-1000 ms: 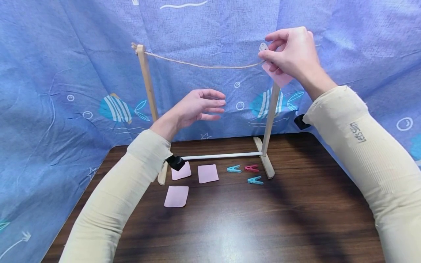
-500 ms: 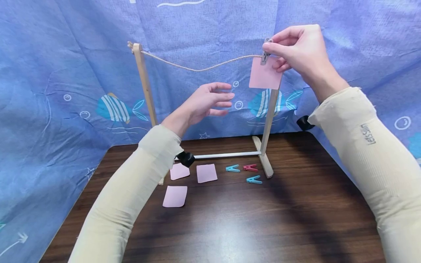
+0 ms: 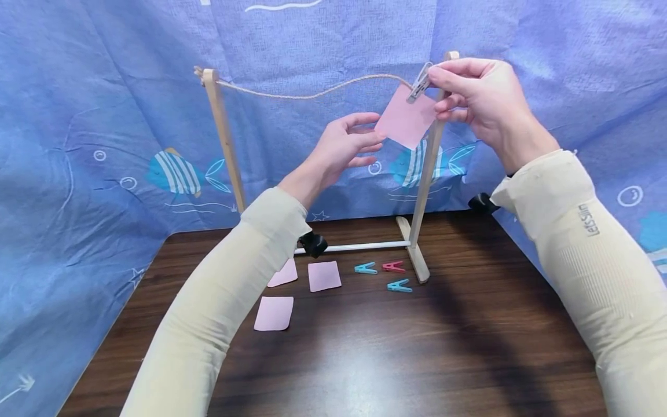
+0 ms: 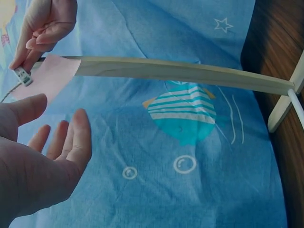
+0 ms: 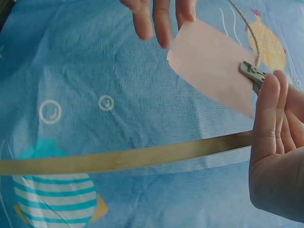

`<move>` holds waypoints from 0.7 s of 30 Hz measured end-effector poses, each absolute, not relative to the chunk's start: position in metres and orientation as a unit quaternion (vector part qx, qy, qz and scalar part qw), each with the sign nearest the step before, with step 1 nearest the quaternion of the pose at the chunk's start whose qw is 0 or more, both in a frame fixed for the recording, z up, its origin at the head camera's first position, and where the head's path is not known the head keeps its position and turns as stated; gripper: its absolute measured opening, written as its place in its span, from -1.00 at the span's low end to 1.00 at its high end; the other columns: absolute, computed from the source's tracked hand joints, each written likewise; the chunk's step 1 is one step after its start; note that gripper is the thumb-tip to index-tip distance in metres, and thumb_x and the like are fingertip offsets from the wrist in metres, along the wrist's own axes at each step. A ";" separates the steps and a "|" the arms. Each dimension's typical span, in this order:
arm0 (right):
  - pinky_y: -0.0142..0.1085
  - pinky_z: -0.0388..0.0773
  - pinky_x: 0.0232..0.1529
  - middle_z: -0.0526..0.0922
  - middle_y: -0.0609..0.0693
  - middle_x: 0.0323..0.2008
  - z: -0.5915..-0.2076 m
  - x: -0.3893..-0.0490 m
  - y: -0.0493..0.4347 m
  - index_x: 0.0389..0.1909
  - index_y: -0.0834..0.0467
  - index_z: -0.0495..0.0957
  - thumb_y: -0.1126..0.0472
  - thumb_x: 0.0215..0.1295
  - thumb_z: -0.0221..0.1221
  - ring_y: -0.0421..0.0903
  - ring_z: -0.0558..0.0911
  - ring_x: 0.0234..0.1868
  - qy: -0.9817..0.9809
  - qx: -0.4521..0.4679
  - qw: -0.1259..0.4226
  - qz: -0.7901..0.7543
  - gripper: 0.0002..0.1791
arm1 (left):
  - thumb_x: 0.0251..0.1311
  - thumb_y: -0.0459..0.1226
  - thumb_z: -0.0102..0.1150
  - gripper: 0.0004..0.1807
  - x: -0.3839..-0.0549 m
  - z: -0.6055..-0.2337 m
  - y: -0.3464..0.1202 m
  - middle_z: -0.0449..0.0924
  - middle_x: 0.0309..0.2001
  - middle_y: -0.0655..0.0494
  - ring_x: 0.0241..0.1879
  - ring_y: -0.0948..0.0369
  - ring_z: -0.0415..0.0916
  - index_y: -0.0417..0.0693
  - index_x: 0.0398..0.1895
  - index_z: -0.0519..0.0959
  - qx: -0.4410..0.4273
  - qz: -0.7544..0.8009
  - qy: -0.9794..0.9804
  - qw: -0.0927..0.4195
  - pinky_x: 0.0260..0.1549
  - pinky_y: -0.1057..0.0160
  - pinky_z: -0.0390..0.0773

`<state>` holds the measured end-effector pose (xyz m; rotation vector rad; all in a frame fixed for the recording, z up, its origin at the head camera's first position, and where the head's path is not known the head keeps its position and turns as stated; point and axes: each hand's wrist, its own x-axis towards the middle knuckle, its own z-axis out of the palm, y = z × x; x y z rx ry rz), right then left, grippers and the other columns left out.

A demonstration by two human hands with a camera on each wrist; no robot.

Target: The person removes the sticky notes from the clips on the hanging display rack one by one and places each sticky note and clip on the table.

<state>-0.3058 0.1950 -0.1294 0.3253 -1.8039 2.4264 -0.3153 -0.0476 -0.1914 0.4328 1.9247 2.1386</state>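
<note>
My right hand [image 3: 490, 98] pinches a grey clothespin [image 3: 418, 87] between thumb and fingers at the right end of the rope [image 3: 312, 94]. In the clothespin's jaws sits the upper edge of a pink square sheet [image 3: 405, 117], tilted like a diamond; whether it is cloth or paper I cannot tell. The right wrist view shows the clothespin [image 5: 251, 72] where the rope meets the sheet [image 5: 209, 61]. Close to the sheet's lower left corner is my left hand [image 3: 349, 145], fingers spread and loosely bent, fingertips seeming to touch that corner.
The rope spans two wooden posts [image 3: 429, 156] joined low down by a white bar [image 3: 365, 246]. On the brown table [image 3: 417, 359] lie pink squares [image 3: 324, 275], [image 3: 274, 313], two blue clothespins [image 3: 399, 286] and a red clothespin [image 3: 393, 266]. A blue fish-print curtain [image 3: 323, 46] hangs behind.
The pink sheet came into full view from behind my right hand, then tilted. My left hand moved up and right to its corner. The rope's right part now bows upward.
</note>
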 end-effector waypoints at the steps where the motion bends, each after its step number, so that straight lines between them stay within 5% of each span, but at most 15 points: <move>1: -0.21 0.71 -0.55 0.75 0.16 -0.29 -0.131 -0.306 0.196 -0.09 0.35 0.70 0.39 0.10 0.48 0.00 0.67 -0.65 -0.587 0.106 0.047 0.801 -0.67 | 0.31 -0.37 0.32 -0.52 -0.315 -0.191 -0.046 0.63 0.09 0.03 0.01 0.10 0.66 0.01 0.29 0.54 0.147 0.733 0.655 0.110 0.03 0.09 0.66; 10: -0.20 0.70 -0.59 0.68 0.17 -0.32 -0.140 -0.305 0.199 -0.09 0.38 0.66 0.43 0.15 0.43 0.02 0.65 -0.67 -0.552 0.114 0.035 0.825 -0.70 | 0.30 -0.44 0.30 -0.71 -0.317 -0.191 -0.035 0.70 -0.11 -0.09 -0.18 0.08 0.70 -0.21 0.08 0.65 0.149 0.755 0.635 0.073 0.01 0.02 0.67; 21: -0.23 0.67 -0.65 0.71 0.20 -0.28 -0.139 -0.300 0.204 -0.01 0.35 0.62 0.35 0.26 0.39 0.05 0.67 -0.67 -0.579 0.167 0.043 0.797 -0.69 | 0.32 -0.45 0.27 -0.74 -0.317 -0.190 -0.034 0.71 -0.12 -0.09 -0.22 0.08 0.70 -0.21 0.05 0.67 0.148 0.752 0.639 0.057 -0.18 0.14 0.74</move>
